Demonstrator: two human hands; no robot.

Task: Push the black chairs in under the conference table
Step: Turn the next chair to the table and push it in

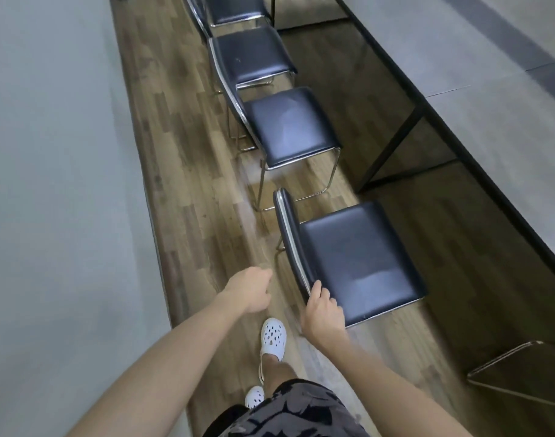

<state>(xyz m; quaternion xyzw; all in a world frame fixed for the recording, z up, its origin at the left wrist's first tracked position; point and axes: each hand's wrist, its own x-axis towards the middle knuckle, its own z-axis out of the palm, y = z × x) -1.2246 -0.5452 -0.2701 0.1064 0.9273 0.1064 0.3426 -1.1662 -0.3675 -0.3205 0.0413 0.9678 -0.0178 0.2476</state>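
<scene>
Right hand grips the backrest of the nearest chair; left hand, at its 9 o'clock, hangs loosely curled, empty. Farthest chair and desk are cut off at 12 o'clock.

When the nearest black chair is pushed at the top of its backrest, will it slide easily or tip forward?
The nearest black chair probably slides easily: thin metal frame, smooth wood-look floor. It looks light, likely one-handed work for the right hand gripping the backrest. Pushed that high, it might tip slightly.
</scene>
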